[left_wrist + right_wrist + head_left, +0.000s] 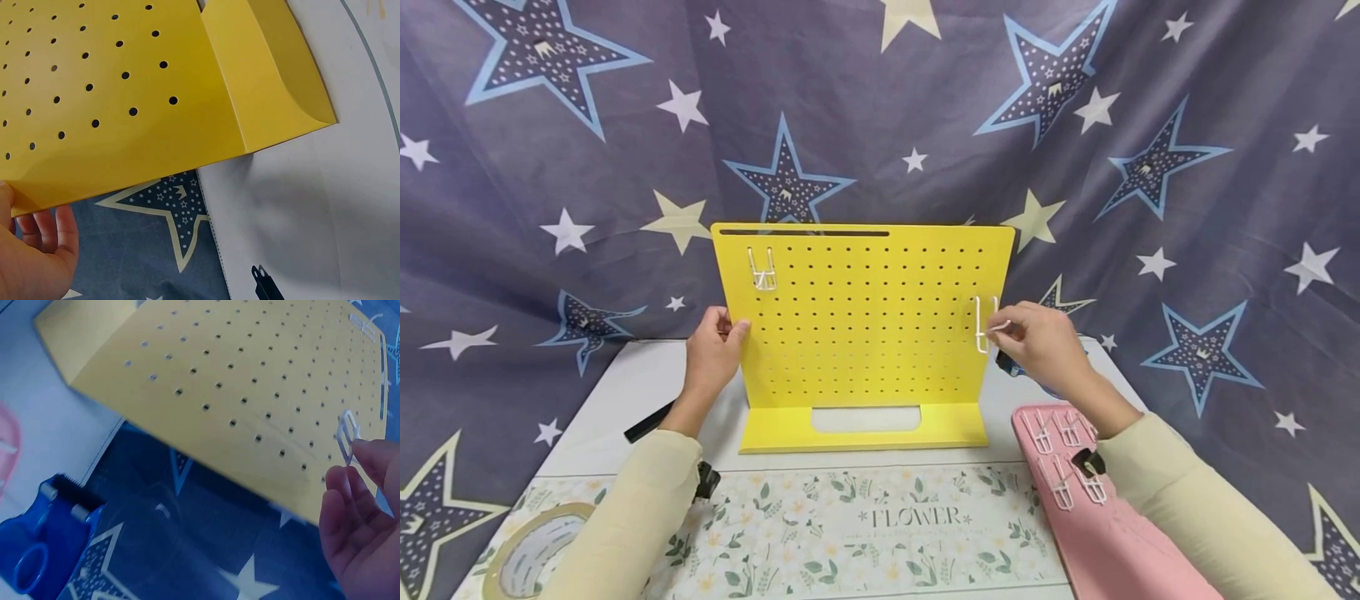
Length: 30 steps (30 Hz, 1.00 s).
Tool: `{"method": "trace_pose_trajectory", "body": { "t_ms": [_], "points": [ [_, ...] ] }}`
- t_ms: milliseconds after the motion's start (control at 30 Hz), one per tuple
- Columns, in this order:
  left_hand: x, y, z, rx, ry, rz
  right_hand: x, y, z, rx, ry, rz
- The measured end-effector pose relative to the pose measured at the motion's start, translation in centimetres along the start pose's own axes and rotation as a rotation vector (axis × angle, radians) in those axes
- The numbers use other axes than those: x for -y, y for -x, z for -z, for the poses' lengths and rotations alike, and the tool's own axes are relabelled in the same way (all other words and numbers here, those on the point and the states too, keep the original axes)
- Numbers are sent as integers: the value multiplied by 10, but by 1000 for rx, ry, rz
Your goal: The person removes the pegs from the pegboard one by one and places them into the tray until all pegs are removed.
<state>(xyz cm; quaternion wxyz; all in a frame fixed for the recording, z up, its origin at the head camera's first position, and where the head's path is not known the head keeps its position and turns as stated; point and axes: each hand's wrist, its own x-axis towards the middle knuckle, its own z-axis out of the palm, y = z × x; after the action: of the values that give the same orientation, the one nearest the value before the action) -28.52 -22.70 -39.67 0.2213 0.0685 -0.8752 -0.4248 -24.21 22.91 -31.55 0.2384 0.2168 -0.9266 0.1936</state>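
A yellow pegboard [865, 333] stands upright on its folded base. My left hand [711, 354] grips its left edge, thumb on the front face and fingers behind, as the left wrist view also shows. One white wire hook [763, 271] hangs in the holes near the board's upper left corner. By the right edge, my right hand [1037, 337] pinches a second white wire hook [980, 327] between thumb and fingers, in front of the board. In the right wrist view this pinched hook [345, 434] is close to the holes; whether its ends touch them I cannot tell.
A pink tray [1105, 533] with several white hooks lies at the right. Behind the right hand is a blue tape dispenser [50, 537]. A tape roll [497, 575] sits front left, a black bar [647, 422] left of the board. A star-patterned curtain [880, 108] hangs behind.
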Motion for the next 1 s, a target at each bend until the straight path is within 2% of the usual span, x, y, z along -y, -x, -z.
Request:
{"method": "trace_pose_trajectory", "body": {
  "t_ms": [300, 533, 767, 1000],
  "points": [
    [1, 1, -1, 15, -3, 12, -36, 28, 21, 125, 17, -121],
    [2, 0, -1, 10, -14, -3, -68, 53, 38, 71, 52, -82],
    [1, -1, 2, 6, -17, 0, -95, 76, 47, 95, 83, -69],
    [-1, -1, 1, -11, -14, -13, -120, 102, 47, 108, 126, -63]
  ]
}}
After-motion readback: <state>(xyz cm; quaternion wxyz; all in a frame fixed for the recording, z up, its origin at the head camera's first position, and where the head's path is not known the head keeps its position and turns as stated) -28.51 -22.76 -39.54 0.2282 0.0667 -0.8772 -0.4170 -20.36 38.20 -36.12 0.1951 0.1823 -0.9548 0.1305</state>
